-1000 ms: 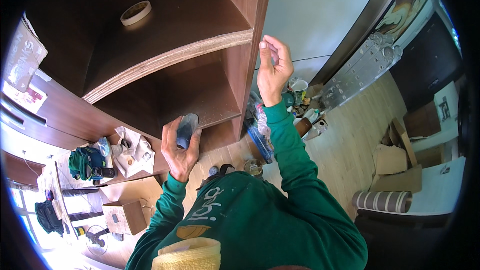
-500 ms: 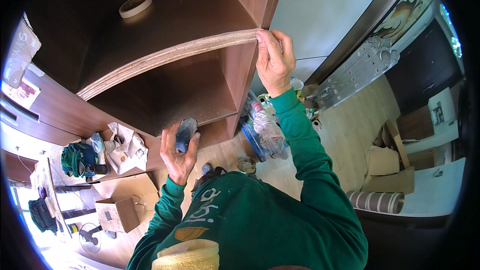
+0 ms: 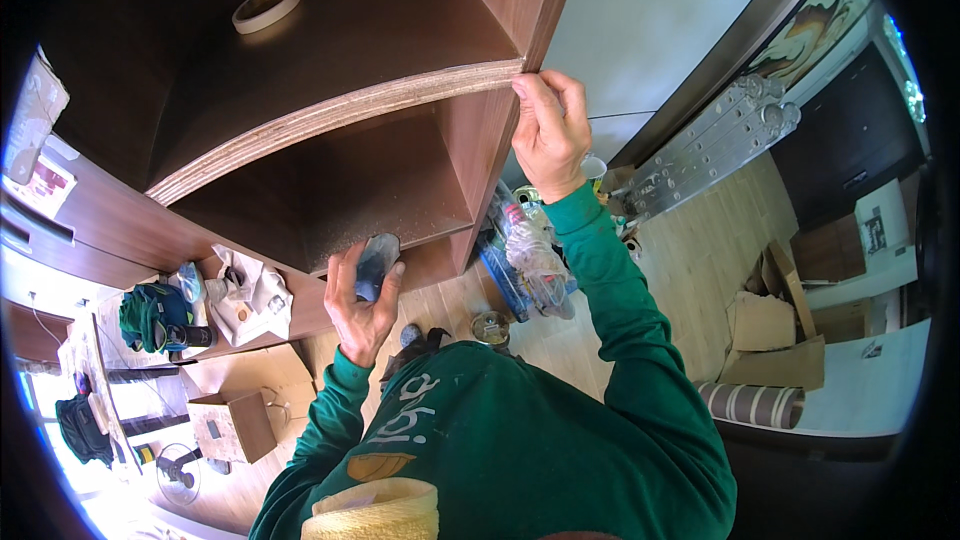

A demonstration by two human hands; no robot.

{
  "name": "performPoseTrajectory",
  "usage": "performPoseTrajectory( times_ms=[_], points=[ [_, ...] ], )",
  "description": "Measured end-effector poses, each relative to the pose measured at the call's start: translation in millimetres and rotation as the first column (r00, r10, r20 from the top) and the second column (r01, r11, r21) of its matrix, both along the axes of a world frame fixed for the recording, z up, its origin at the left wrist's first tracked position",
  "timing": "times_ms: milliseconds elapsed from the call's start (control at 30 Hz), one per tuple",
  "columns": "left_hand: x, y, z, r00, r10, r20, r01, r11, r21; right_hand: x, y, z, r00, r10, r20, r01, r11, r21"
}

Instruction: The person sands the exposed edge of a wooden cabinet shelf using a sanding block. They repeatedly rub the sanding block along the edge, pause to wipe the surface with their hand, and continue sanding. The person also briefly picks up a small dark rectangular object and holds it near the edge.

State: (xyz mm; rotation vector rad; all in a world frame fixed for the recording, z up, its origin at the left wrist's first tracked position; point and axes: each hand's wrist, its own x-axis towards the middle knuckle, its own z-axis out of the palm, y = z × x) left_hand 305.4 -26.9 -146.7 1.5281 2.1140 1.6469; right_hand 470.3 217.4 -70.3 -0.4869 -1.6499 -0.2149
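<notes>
My left hand (image 3: 362, 315) is closed around a grey-blue sheet (image 3: 376, 266) that looks like folded sandpaper. It is at the front edge of the lower shelf (image 3: 400, 215), where pale dust lies. My right hand (image 3: 553, 135) is raised, fingers curled together, the tips at the right end of the upper shelf's raw layered plywood edge (image 3: 340, 118), by the upright side panel (image 3: 490, 145). Whether something small is between those fingertips is hidden. On the upper shelf a roll of masking tape (image 3: 267, 8) lies flat, well beyond both hands.
Plastic-wrapped items (image 3: 530, 250) stand on the floor right of the cabinet. A green bag (image 3: 155, 318) and crumpled paper (image 3: 250, 300) are at left, above an open cardboard box (image 3: 232, 424) and a fan (image 3: 180, 470). Torn cardboard (image 3: 765, 325) and a striped roll (image 3: 750, 404) lie at right.
My right hand's fingertips have slipped slightly down from the plywood edge's end. My left hand keeps the grey-blue sheet at the lower shelf's edge. The view has shifted a little.
</notes>
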Motion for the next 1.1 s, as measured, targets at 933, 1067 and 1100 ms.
performPoseTrajectory(
  times_ms=[933,1067,1100],
  points=[
    [8,-14,-2,0.999,0.032,0.038,-0.030,0.999,-0.045,-2,6,2,0.778,0.283,-0.561,-0.576,0.678,-0.456],
    [11,-13,-4,1.000,0.020,0.023,-0.020,1.000,-0.014,-4,10,-1,0.813,0.292,-0.504,-0.533,0.721,-0.443],
    [11,-13,-5,1.000,0.019,-0.003,-0.019,1.000,0.000,-4,9,-3,0.795,0.303,-0.526,-0.557,0.710,-0.432]
  ],
)
